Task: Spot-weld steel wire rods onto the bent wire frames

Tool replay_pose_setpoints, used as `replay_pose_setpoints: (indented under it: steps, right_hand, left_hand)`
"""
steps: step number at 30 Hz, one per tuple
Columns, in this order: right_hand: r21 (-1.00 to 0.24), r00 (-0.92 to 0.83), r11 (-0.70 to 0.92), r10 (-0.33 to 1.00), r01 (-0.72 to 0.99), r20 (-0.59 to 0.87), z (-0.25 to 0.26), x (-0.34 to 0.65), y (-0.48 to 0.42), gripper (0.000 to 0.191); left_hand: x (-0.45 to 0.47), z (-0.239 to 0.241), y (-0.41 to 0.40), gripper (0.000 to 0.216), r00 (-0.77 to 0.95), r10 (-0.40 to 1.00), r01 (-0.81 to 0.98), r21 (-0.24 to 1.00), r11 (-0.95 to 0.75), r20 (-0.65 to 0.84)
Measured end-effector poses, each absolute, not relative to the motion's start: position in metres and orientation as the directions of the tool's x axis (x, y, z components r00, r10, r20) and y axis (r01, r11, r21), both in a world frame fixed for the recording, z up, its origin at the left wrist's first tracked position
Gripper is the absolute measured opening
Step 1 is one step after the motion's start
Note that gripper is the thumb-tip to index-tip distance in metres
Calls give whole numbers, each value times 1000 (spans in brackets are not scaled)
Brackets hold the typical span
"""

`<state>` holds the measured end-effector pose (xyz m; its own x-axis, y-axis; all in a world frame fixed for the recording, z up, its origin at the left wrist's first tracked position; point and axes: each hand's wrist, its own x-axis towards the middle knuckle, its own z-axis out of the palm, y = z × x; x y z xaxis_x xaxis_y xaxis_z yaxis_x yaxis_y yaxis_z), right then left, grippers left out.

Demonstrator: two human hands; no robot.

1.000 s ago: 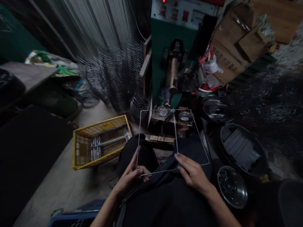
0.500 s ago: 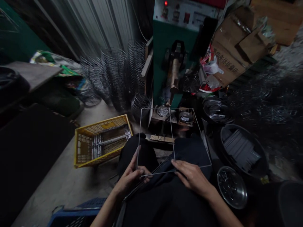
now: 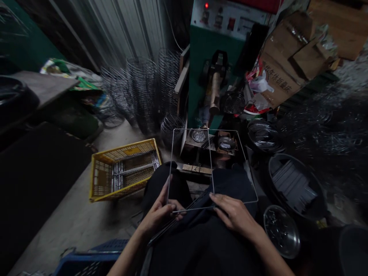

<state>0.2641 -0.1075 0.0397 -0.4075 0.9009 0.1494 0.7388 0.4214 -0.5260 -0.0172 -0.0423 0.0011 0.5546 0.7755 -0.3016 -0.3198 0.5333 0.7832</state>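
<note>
A thin square wire frame point(image 3: 243, 151) with a middle cross wire lies over my lap, its far edge near the green machine. My left hand point(image 3: 159, 212) pinches the frame's near left corner, with thumb and fingers closed on the wire. My right hand point(image 3: 234, 214) rests on the near edge where the cross wire meets it, with its fingers curled onto the wire. A bundle of straight wire rods point(image 3: 169, 226) lies across my dark trousers under the left hand.
The green machine point(image 3: 214, 73) stands ahead, a small metal dish point(image 3: 199, 135) at its base. A yellow crate point(image 3: 123, 168) sits on the floor at left, with stacked wire coils point(image 3: 143, 90) behind. At right are a black tub of metal strips point(image 3: 293, 186) and a steel bowl point(image 3: 281, 232). A blue crate point(image 3: 92, 258) lies near left.
The frame has tilted slightly, its far edge moving up and right in view. My right hand slid a little left along the near edge. The left hand kept its grip.
</note>
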Motion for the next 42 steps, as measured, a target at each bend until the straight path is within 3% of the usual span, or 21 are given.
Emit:
replay_pose_setpoints:
  steps: [16,23,29,33,36,42]
  right_hand:
    - [-542,-407,398,907,740,111,41,268,-102,52]
    - [-546,-316,344,937,764,148,31,266,-98,47]
    - [-532,-236,343,936,774,261,26,286,-18,44]
    - [-449,-161,302,932,841,324,32,312,63,52]
    - [-399,-131,285,919,872,371,34,330,113,52]
    - [-426,-126,336,885,840,449,33,344,165,47]
  left_hand:
    - [-19,1,-33,92,589,751,-308,777,549,-298]
    - [-9,5,-25,97,573,779,-316,808,498,-256]
    - [11,-1,61,103,598,799,-380,855,353,-64]
    - [28,1,138,104,599,800,-414,861,295,14]
    - [35,2,184,106,581,814,-424,857,293,9]
    - [39,3,225,105,547,837,-421,863,280,-5]
